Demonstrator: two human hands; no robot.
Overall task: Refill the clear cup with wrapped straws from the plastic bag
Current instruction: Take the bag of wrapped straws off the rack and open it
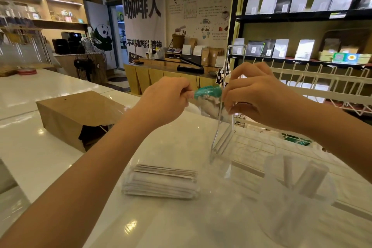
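- Both hands are raised above a white counter (50, 147), and a clear plastic bag (209, 106) with a teal band across its top is stretched between them.
- The left hand (167, 99) is closed into a loose fist, its fingertips pinched on the bag's left edge just beside the teal band.
- The right hand (255, 94) is curled with thumb and fingers pressed together on the bag's right edge — whether anything else is caught in that pinch cannot be told.
- Crumpled whitish contents are seen through the bag's upper part; its lower part hangs down towards the counter and is nearly transparent.
- A stack of wrapped straws (163, 182) lies flat on the counter below the hands, inside clear film whose edges are hard to trace.
- The clear cup (298, 193) stands at the lower right of the counter, near the stack but apart from it, blurred, with a few pale wrapped straws leaning upright inside it.
- A clear acrylic sign holder (223, 133) stands tilted just behind the bag and partly overlaps the right hand in the view.
- A brown paper bag (74, 115) lies on its side to the left — its open end is torn and turned towards the camera.
- A white wire rack (322, 86) is seen at the right, behind the right forearm.
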